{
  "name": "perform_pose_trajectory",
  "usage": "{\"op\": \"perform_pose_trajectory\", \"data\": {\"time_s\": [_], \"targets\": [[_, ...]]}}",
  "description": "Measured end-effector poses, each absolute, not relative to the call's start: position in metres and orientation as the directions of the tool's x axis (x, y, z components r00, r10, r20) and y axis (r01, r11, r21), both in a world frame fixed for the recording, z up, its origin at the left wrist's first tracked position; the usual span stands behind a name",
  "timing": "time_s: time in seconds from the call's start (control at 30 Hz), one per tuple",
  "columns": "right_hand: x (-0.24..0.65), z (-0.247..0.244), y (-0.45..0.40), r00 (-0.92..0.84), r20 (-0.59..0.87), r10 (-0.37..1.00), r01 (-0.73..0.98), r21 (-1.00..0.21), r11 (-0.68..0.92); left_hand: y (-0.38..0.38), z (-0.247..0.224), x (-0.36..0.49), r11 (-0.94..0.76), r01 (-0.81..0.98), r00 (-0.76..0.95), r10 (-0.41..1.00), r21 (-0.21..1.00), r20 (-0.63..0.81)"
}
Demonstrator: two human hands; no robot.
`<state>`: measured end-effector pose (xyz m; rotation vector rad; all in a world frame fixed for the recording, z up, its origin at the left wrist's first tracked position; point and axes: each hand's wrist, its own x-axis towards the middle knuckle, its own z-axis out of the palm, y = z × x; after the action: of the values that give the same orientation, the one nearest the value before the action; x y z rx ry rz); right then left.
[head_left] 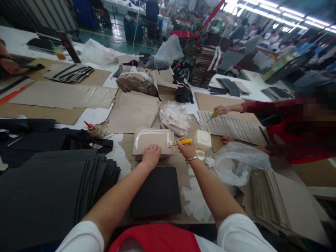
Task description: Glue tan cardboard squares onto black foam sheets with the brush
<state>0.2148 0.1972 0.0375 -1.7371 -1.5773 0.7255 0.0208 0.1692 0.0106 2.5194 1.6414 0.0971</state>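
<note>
My right hand [187,149] is closed around a yellow-handled brush [183,142], whose bristle end touches the right edge of the top board. That board lies on a small stack of beige cardboard pieces [152,140]. A wet white band of glue runs along its left, far and right sides. With its fingers laid on the near part of the same board, my left hand [151,155] holds nothing. Nearer to me is a black rectangular panel [156,190]. Just right of the brush stands a whitish plastic container [202,140], with a small pale cup [200,155] before it.
Black sheets [47,196] are piled at left, near a red-tipped glue bottle [93,130]. A crumpled plastic bag [236,162] and stacked boards [278,199] lie at right. A co-worker's hand [221,111] holds a green-tipped bottle over striped pieces [231,127].
</note>
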Motion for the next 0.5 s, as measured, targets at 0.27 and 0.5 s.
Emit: {"op": "perform_pose_trajectory", "data": {"time_s": [0.27, 0.5], "targets": [[0.229, 0.053, 0.153, 0.338, 0.007, 0.941, 0.315, -0.943, -0.106, 0.201, 0.027, 0.012, -0.496, 0.853, 0.519, 0.838, 0.162, -0.168], [0.213, 0.037, 0.157, 0.31, 0.125, 0.942, 0.261, -0.965, 0.042, 0.21, 0.036, 0.004, -0.55, 0.814, 0.58, 0.781, 0.184, -0.233]]}}
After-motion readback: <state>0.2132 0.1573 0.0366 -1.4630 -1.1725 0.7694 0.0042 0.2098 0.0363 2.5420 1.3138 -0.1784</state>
